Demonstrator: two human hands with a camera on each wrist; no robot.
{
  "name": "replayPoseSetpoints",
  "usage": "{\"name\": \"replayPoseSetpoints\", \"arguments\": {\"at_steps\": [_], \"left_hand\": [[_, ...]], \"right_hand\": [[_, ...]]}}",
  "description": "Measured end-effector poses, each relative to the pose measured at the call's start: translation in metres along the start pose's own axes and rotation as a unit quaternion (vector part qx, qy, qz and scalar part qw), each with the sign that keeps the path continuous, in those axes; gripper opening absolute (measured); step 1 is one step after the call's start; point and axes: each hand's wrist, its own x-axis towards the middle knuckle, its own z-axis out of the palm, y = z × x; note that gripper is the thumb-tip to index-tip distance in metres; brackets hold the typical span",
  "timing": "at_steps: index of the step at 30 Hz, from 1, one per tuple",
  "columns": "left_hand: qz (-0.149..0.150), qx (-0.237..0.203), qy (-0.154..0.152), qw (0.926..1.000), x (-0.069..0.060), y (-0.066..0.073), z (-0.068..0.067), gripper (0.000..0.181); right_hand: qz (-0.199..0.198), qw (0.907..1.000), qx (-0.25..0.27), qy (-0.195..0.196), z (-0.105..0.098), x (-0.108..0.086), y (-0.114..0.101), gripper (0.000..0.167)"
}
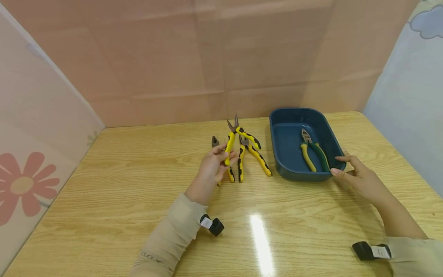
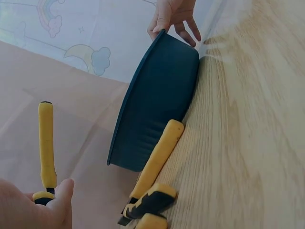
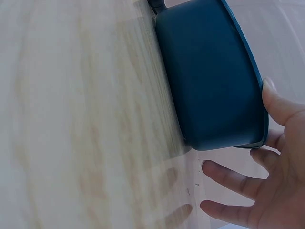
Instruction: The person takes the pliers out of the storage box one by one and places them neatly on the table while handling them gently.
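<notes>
While left hand [image 1: 209,166] grips yellow-black pliers [image 1: 230,143], right hand [image 1: 361,180] pinches blue bin [image 1: 301,176] holding green-yellow pliers [image 1: 306,155].

From where I stand, no text can be read with certainty. Left sleeve [image 1: 173,234]: a short row of dark lettering [image 1: 150,256] on the forearm; characters unclear. Left wrist unit [image 1: 216,227]: white label [image 1: 206,222], faint marking, illegible. Right wrist unit [image 1: 362,251]: white label [image 1: 380,252], small dark marking, too small to identify.

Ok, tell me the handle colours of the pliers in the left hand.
The held pliers have yellow handles patterned with black, clearest in the head view.
</notes>
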Motion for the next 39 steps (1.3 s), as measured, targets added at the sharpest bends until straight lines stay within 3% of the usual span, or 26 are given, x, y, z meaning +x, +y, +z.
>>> {"name": "replayPoseSetpoints", "arguments": {"at_steps": [22,31,37,39], "left_hand": [[0.014,0.029,0.026,0.9991,-0.003,0.014,-0.043,0.038],[0.017,0.040,0.042,0.9982,-0.011,0.023,-0.063,0.041],[0.029,0.093,0.049,0.9940,-0.011,0.022,-0.081,0.039],[0.041,0.085,0.032,0.9951,-0.005,0.018,-0.094,0.037]], "right_hand": [[0.009,1.0000,0.000,-0.004,-0.002,0.001,0.001,0.055],[0.010,0.9999,0.000,-0.004,-0.002,0.001,0.000,0.055],[0.010,0.9999,-0.011,-0.003,-0.001,0.001,0.000,0.054],[0.011,0.9998,-0.014,-0.002,-0.001,0.001,0.000,0.054]]}}
